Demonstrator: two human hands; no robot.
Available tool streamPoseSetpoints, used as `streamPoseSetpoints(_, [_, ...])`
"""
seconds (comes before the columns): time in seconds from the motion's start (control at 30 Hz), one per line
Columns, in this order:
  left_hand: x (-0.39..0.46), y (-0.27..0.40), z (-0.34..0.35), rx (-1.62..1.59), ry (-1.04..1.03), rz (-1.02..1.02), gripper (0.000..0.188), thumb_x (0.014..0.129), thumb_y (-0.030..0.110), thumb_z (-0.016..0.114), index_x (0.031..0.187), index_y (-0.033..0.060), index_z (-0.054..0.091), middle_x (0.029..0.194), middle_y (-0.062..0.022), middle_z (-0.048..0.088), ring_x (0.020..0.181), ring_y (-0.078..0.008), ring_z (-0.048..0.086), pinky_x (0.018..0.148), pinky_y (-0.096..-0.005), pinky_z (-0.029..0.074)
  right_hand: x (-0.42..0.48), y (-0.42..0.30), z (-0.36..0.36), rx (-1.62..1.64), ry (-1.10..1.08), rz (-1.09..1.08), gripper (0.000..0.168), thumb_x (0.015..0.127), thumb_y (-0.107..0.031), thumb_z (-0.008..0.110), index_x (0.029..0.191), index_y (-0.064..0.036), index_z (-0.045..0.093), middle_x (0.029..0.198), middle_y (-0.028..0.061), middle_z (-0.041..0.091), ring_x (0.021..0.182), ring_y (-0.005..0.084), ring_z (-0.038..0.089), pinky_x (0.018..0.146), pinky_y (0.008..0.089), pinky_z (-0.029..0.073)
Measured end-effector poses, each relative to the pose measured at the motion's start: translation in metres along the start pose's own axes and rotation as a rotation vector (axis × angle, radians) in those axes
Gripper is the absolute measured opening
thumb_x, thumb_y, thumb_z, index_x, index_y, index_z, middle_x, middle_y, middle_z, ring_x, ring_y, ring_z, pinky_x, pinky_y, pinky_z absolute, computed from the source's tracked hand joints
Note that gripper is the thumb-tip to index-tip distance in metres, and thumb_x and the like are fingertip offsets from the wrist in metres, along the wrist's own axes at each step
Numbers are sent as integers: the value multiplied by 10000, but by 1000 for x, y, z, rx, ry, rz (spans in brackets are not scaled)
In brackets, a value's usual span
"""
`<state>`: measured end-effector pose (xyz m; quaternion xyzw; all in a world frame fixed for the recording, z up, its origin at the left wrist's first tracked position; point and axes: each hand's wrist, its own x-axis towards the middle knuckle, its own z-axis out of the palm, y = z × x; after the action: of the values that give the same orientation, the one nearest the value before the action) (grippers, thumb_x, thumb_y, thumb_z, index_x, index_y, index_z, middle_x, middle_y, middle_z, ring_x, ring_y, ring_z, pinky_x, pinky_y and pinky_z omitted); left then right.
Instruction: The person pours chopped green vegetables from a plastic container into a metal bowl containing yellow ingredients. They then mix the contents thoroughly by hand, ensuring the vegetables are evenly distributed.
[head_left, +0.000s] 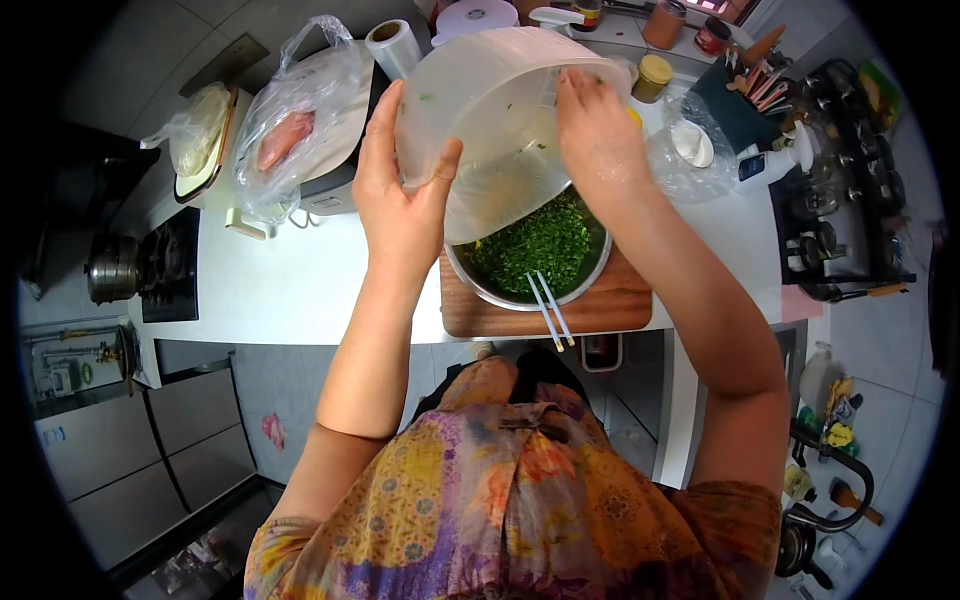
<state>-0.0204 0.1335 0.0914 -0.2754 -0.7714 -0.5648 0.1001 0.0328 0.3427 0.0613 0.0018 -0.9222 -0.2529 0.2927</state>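
A translucent plastic tub (480, 127) is tilted over a steel bowl (495, 298), its mouth facing down and to the right. Bits of green cling to its walls. My left hand (405, 187) holds the tub's left side, thumb and fingers spread around it. At the inner right wall, the bunched fingers of my right hand (600, 127) touch the tub; their tips are partly hidden. Finely chopped greens (536, 244) fill the bowl, partly covered by the tub. A pair of chopsticks (550, 311) leans out over the bowl's near rim. Under the bowl lies a wooden cutting board (626, 300).
Left on the white counter (300, 277) are raw meat in a plastic bag (285, 139) on an appliance and a roll of film (394, 46). To the right stand a lidded jar (652, 77), a bagged white item (691, 144), a spray bottle (772, 159) and a black rack (847, 180).
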Motion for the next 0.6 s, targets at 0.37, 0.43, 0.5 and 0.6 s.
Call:
streamPoseSetpoints(0.37, [-4,-8,5,-55,-11,31,623,840,257,731,1371,68,463,1258,-163,559,1131,-273,573,932,-377,478,-40,-50,-6,929,-410,176,310,803,53,482,1085,28,608,1204,133,572,1119,320,555,949,398,481])
streamPoseSetpoints(0.43, [-7,-8,5,-52,-9,54,644,819,233,744,1374,69,462,1258,-160,560,1127,-280,572,935,-381,473,-35,-38,-6,875,-339,224,294,808,42,489,1077,22,608,1202,139,568,1090,321,568,925,394,490])
streamPoseSetpoints(0.5, [-6,-7,6,-20,-10,116,673,790,205,757,1379,70,459,1257,-156,563,1123,-290,570,942,-387,467,-32,-30,-4,796,-233,228,282,806,20,511,1070,13,609,1144,142,582,1029,320,583,886,396,498])
streamPoseSetpoints(0.6, [-7,-7,6,44,-48,167,684,876,410,686,1422,100,415,1289,-153,539,1169,-240,543,992,-382,438,-42,-36,9,848,-210,186,269,799,6,522,1052,11,611,1103,134,583,1020,313,579,865,392,504])
